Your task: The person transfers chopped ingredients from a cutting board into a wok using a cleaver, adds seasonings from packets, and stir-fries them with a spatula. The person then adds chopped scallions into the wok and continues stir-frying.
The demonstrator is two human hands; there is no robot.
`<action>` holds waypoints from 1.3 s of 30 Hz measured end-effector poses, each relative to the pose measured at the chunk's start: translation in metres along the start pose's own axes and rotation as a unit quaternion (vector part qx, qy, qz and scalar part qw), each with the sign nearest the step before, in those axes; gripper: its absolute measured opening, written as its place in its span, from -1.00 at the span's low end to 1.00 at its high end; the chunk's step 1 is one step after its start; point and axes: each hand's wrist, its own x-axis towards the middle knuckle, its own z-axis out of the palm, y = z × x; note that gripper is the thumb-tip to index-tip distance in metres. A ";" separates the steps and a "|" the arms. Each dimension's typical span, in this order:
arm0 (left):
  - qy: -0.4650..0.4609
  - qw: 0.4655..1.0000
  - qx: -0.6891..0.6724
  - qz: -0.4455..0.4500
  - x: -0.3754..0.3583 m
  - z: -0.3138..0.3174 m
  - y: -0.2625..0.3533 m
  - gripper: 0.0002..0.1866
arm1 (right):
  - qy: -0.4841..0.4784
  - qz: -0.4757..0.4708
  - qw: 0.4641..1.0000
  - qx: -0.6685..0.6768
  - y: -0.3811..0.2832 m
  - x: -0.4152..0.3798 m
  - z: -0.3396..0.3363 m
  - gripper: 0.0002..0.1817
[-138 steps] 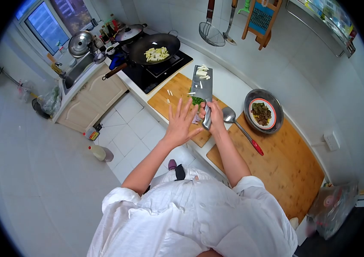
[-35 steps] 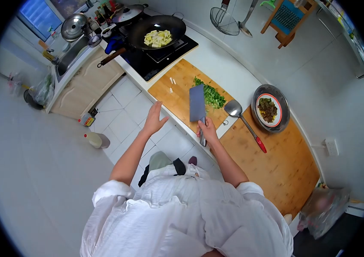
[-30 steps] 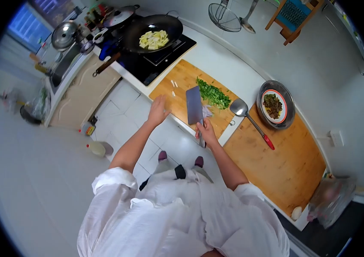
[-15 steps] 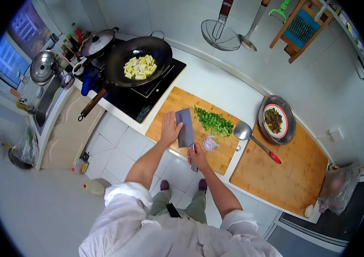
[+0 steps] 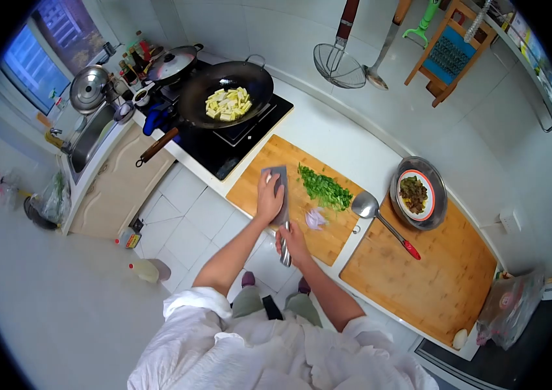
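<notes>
The right hand (image 5: 293, 237) is clenched round the handle of the cleaver (image 5: 281, 195), whose broad blade lies low over the near cutting board (image 5: 256, 175). The left hand (image 5: 269, 197) rests flat beside the blade, fingers spread and gripping nothing; whether it presses on the steel or on the wood I cannot tell. From here it looks like gathering scraps onto the blade, and that goes best with the blade kept nearly flat to the wood, the edge turned away from the left fingers, and the palm doing the sweeping.

The chopped greens (image 5: 324, 188) sit in 1 heap just beyond the blade, and 1 small pale purple pile, onion by the look of it (image 5: 315, 218), lies near the right hand.

Counting round the room: 2 wooden boards, the second cutting board (image 5: 438, 273) standing further right. 1 wok (image 5: 227, 84) of pale cubes on the black hob. 1 metal spatula with a red grip (image 5: 383, 221) bridges the gap between the boards. 1 steel dish (image 5: 419, 193) holds 1 plate of dark cooked food. On the wall hang 1 wire skimmer (image 5: 339, 62) and 1 ladle (image 5: 380, 68). I see 2 pot lids near the sink.
</notes>
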 end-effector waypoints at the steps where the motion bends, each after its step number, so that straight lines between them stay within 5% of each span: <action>1: -0.003 0.999 0.033 0.031 0.010 -0.007 0.012 -0.58 | -0.021 -0.030 0.999 0.008 -0.010 0.001 0.002 -0.86; 8: 0.034 0.966 0.176 0.188 0.135 -0.071 0.058 -0.71 | -0.073 -0.038 0.996 0.033 -0.124 0.037 0.074 -0.87; 14: 0.042 0.943 0.201 0.262 0.262 -0.126 -0.002 -0.86 | -0.085 -0.064 0.991 0.084 -0.150 0.103 0.129 -0.87; 20: 0.066 0.913 0.352 0.195 0.303 -0.167 -0.012 -0.71 | -0.033 -0.076 0.996 0.036 -0.163 0.101 0.126 -0.85; 25: -0.063 0.912 0.377 0.150 0.264 -0.233 0.093 -0.36 | -0.009 -0.076 0.997 -0.011 -0.165 0.042 0.080 -0.88; 31: -0.099 0.897 0.387 0.189 0.145 -0.278 0.208 -0.34 | -0.023 -0.070 0.997 -0.022 -0.157 -0.035 0.018 -0.79; 39: -0.154 0.899 0.380 0.153 0.027 -0.224 0.229 -0.33 | -0.028 -0.028 0.999 -0.014 -0.130 -0.080 -0.051 -0.72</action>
